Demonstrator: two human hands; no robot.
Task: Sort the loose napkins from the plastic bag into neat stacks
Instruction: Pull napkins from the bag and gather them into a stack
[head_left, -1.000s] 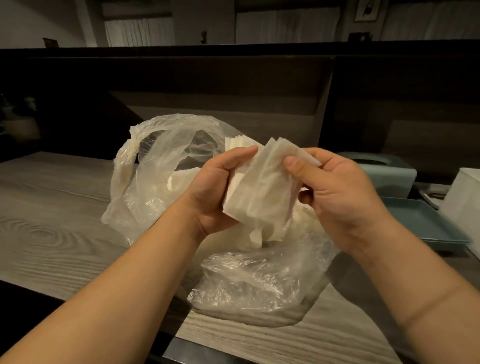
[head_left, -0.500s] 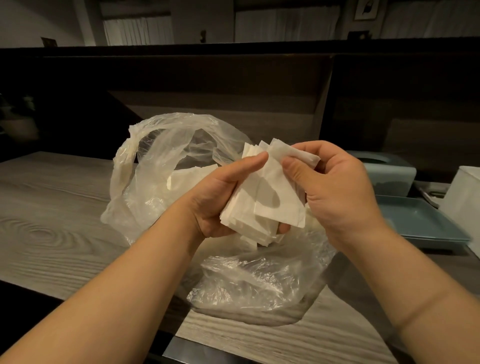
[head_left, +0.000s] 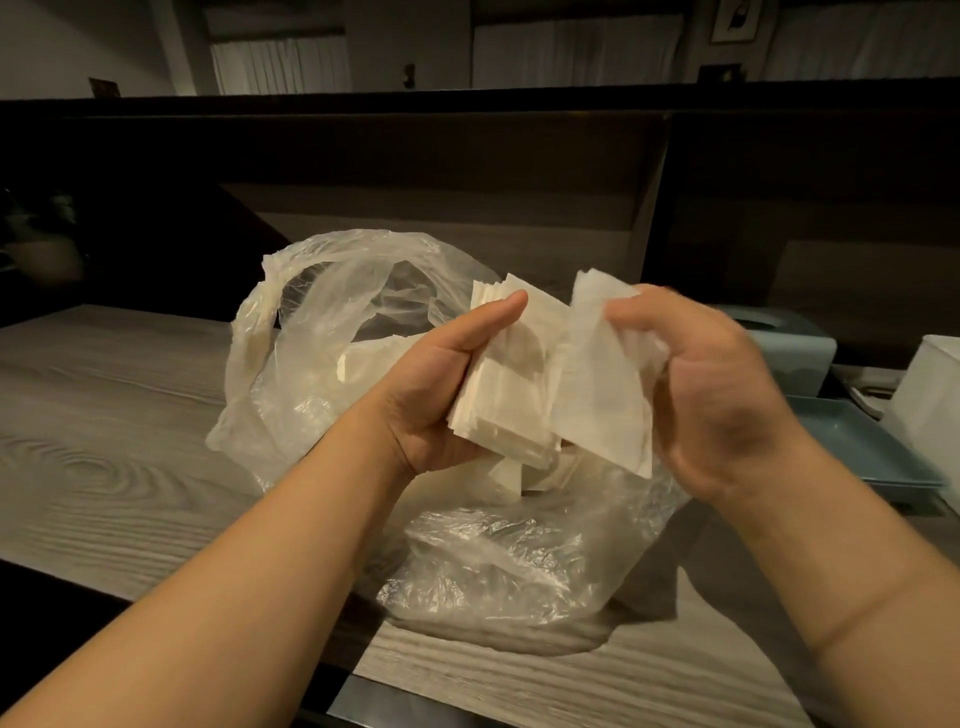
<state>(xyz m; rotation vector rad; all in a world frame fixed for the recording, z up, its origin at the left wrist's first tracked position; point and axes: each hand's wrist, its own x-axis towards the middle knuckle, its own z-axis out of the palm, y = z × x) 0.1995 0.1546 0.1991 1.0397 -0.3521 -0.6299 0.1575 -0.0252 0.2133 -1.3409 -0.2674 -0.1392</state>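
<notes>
Plastic bag (head_left: 322, 364) sits open on the wooden table (head_left: 104, 441). Above bag, left hand (head_left: 447, 395) grips napkin stack (head_left: 509, 384), thumb on top. Right of stack, right hand (head_left: 711, 384) pinches loose napkin (head_left: 597, 395). Napkins look thin, soft, tear-prone; hold by edges.

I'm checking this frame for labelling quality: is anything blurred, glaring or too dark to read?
Head view: the right hand and the napkin it pinches are motion-blurred; the left hand and its napkin stack are sharp; highlights glint on the plastic bag; the background left is nearly black; the wide lens bows the table edge.
</notes>
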